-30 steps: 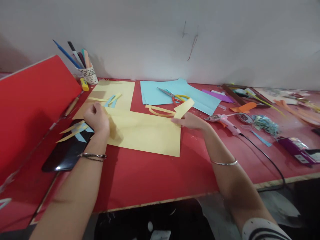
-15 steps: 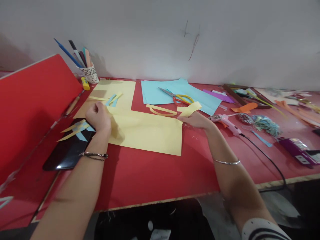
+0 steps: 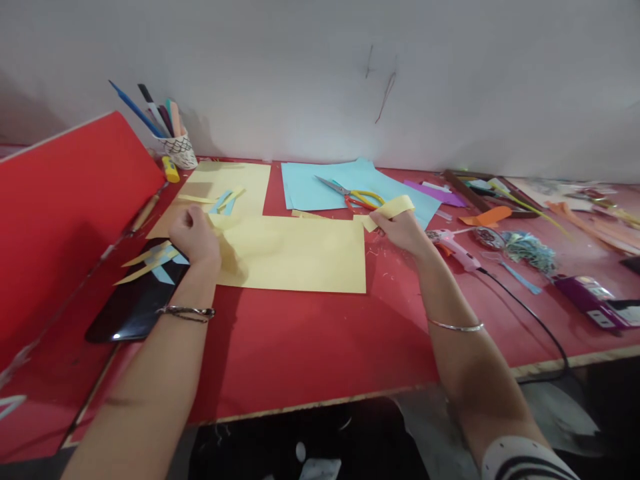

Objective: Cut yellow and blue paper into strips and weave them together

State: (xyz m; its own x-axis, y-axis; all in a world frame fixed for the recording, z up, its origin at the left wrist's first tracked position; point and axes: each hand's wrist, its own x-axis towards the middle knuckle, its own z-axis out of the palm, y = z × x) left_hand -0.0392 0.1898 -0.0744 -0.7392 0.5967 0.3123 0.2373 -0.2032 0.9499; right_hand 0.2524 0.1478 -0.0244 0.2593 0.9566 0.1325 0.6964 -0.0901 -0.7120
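A pale yellow paper sheet [image 3: 300, 257] lies on the red table in front of me. My left hand [image 3: 194, 237] is closed at its left end, where the paper bends up towards the fingers. Past the sheet's upper right corner, my right hand [image 3: 400, 230] pinches a curled yellow paper strip [image 3: 395, 207]. Part of that strip reaches over the corner of the sheet. Another yellow strip [image 3: 306, 215] shows just behind the sheet's back edge. Scissors [image 3: 345, 190] with red and yellow handles rest on blue paper sheets [image 3: 320, 175] behind.
Left of my left hand, woven yellow and blue strips [image 3: 160, 257] lie on a black phone [image 3: 130, 300]. A pen cup [image 3: 181, 150] stands at the back left by a red board [image 3: 75, 193]. To the right are a pink glue gun [image 3: 457, 252] with its cord and a purple power strip [image 3: 590, 300].
My right hand has shifted slightly right with the strip, whose loop now curls above the fingers. The sheet's right end has turned upward, covering most of the strip behind it. My left hand has barely moved.
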